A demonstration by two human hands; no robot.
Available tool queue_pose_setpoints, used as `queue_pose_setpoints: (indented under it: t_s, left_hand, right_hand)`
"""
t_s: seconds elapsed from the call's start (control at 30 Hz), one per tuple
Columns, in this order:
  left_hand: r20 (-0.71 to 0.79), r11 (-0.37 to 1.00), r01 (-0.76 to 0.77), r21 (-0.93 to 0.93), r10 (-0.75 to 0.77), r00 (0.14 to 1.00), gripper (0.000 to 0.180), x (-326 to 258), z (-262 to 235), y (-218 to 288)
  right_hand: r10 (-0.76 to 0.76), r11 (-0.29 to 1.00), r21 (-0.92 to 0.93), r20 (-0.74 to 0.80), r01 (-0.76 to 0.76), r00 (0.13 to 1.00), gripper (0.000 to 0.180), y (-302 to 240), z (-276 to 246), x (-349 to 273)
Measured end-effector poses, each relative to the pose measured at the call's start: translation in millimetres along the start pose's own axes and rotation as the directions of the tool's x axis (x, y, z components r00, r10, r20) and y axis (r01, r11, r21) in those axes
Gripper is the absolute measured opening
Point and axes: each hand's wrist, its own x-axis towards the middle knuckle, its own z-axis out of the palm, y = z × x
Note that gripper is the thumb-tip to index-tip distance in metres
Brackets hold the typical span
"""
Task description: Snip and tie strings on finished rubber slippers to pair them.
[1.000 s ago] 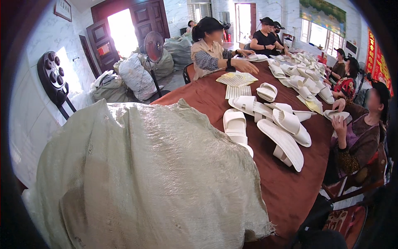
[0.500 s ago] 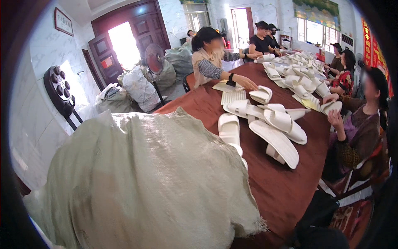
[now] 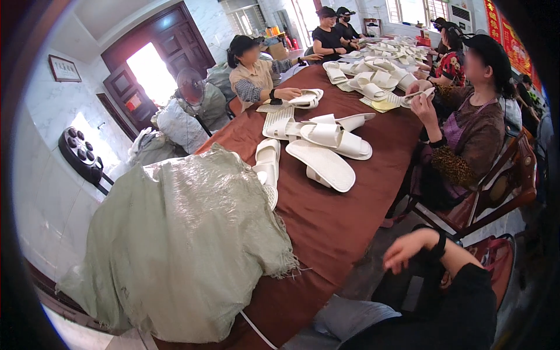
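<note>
My right hand (image 3: pixel 403 249) is at the lower right, off the table's edge, with a black band (image 3: pixel 434 246) at the wrist. Its fingers bend loosely downward, slightly blurred, with nothing seen in them. My left hand does not show. A large pale green woven sack (image 3: pixel 181 251) with a frayed edge is draped over the near left end of the table, bunched and raised. Beyond it lie white slippers, among them an upturned one (image 3: pixel 322 166), a pair (image 3: pixel 335 139) and one partly behind the sack (image 3: pixel 267 160).
A brown-red cloth (image 3: pixel 344 216) covers the long table. Co-workers sit along both sides, the nearest right one (image 3: pixel 478 116) holding a slipper. A slipper heap (image 3: pixel 373 76) lies farther back. Wooden chairs (image 3: pixel 507 186) stand at right; full sacks (image 3: pixel 178 125) and a fan (image 3: pixel 190 87) at left.
The view has swung right and down. The sack now sits lower and takes up less of the picture. My right hand has come into view. The left co-worker's hand has moved onto a slipper.
</note>
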Motion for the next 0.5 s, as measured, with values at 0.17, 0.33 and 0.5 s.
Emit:
queue_pose_setpoints:
  t_s: [0.17, 0.33, 0.5]
  left_hand:
    - [-0.158, 0.97, -0.021, 0.242, 0.061, 0.986, 0.028, -58.2, 23.1, -6.9]
    - [-0.23, 0.953, -0.051, -0.3, -0.02, 0.973, 0.012, -92.1, 18.1, 225.1]
    - [-0.419, 0.857, -0.26, -0.445, 0.057, 0.906, 0.013, -115.6, 16.8, 258.6]
  right_hand:
    - [-0.615, 0.788, -0.488, -0.609, 0.375, 0.501, 0.055, -75.5, -81.3, -33.3]
    - [-0.638, 0.737, -0.646, -0.762, -0.196, 0.111, 0.091, -74.9, -155.7, 82.4]
    - [-0.55, 0.802, -0.554, -0.831, -0.223, 0.087, 0.059, -97.3, -168.1, 106.7]
